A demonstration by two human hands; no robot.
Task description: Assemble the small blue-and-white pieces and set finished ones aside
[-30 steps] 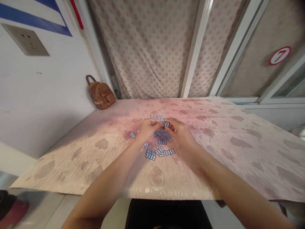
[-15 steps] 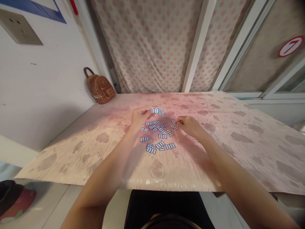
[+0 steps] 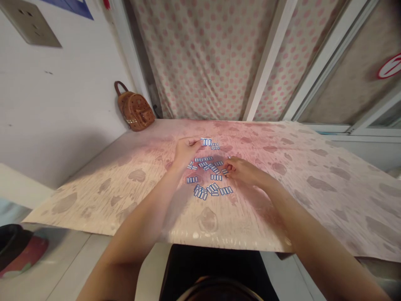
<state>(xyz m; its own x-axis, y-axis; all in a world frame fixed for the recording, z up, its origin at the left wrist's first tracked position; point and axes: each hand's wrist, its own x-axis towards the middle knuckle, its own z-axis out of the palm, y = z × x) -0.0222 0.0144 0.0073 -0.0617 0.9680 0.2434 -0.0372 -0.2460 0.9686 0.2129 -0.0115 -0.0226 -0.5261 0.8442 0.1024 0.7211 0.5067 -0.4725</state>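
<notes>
My left hand (image 3: 187, 151) pinches a small blue-and-white striped card (image 3: 206, 142) between thumb and fingers, at the far end of a loose spread of similar cards. Just right of that held card lie smaller striped pieces (image 3: 215, 146). On the right side of the spread, my right hand (image 3: 238, 169) has its fingers curled together at a striped card (image 3: 224, 172). Whether the fingertips grip this card or only touch it is hidden. Between the hands and nearer to me lie several more cards, some overlapping, among them a front-left pile (image 3: 200, 192) and a single card (image 3: 192, 179).
A patterned pinkish cloth (image 3: 150, 184) covers the table. At its back left corner a small brown backpack (image 3: 135, 110) leans against the wall. Behind the table hangs a dotted curtain (image 3: 200, 62). A wall socket (image 3: 31, 23) is at upper left.
My right hand has moved left and a little nearer to me, over the cards at the right. My left hand still holds its card. The whole view has shifted slightly.
</notes>
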